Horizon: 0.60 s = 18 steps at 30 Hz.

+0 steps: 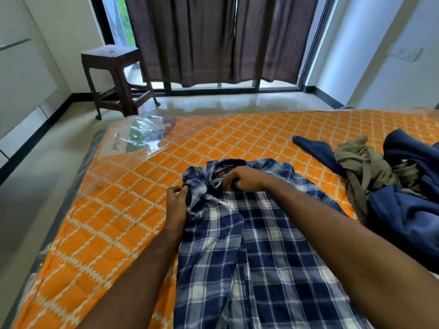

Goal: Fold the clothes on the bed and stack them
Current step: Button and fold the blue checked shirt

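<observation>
Both hands' fingers are pinching the plaid shirt (249, 233) collar: left hand (177, 200), right hand (242, 179); unfolded clothes (392, 181) are crowding 3 o'clock, bed (114, 210) lying open toward 9.

A bed (133, 224) with an orange mattress, patterned in a cream zigzag lattice and wrapped in clear plastic, carries the clothes. A blue-and-white plaid button shirt (261, 252) lies spread flat on its near middle, collar toward the far side. On the right lies a rumpled heap: a navy blue garment (408, 210) with an olive-grey garment (365, 162) tangled across it. A printed label sheet (140, 136) sits under the plastic at the far left corner.
</observation>
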Each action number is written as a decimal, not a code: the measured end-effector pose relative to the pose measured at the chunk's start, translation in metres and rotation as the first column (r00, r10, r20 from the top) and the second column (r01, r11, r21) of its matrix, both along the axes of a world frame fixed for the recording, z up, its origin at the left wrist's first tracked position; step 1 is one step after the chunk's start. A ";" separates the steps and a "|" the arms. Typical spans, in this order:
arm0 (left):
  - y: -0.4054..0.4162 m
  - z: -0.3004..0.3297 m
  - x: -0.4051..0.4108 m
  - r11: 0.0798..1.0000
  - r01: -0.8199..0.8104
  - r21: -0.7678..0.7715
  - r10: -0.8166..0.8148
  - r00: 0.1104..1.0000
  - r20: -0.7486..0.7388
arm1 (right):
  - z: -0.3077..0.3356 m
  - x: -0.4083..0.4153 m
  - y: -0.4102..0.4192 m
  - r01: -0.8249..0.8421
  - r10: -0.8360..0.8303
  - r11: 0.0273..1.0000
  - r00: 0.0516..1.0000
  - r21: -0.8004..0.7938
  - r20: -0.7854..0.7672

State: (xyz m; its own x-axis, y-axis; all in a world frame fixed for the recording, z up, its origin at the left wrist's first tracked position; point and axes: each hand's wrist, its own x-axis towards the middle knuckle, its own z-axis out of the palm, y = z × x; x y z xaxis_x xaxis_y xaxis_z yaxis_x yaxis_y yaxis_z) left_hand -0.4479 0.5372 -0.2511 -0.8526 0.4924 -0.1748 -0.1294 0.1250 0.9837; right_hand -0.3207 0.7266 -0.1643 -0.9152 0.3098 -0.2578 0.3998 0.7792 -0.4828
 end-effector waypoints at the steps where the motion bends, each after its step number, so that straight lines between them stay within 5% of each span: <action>1: 0.000 0.000 0.000 1.000 0.005 0.002 -0.005 1.000 0.004 | 0.006 -0.008 0.005 0.029 -0.030 0.999 0.998 -0.021 -0.061; 5: 0.001 0.000 -0.001 1.000 0.024 -0.002 -0.024 1.000 0.014 | 0.010 -0.028 0.016 0.161 -0.191 0.981 0.916 -0.112 -0.354; 10: 0.001 0.016 0.007 0.998 0.059 0.030 -0.059 0.998 0.018 | -0.016 -0.021 0.002 0.193 -0.169 0.979 0.944 0.060 -0.282; 18: 0.019 0.036 -0.021 0.987 0.129 -0.096 -0.140 0.983 -0.116 | -0.053 -0.010 -0.027 0.312 -0.304 0.950 0.929 0.007 -0.211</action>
State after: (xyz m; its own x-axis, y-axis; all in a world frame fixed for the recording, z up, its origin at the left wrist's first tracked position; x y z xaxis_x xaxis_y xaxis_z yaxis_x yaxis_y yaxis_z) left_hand -0.4688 0.5561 -0.2155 -0.7974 0.5914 -0.1205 0.0151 0.2191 0.9756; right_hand -0.3309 0.6998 -0.2171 -0.8046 0.5911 -0.0566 0.5188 0.6535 -0.5512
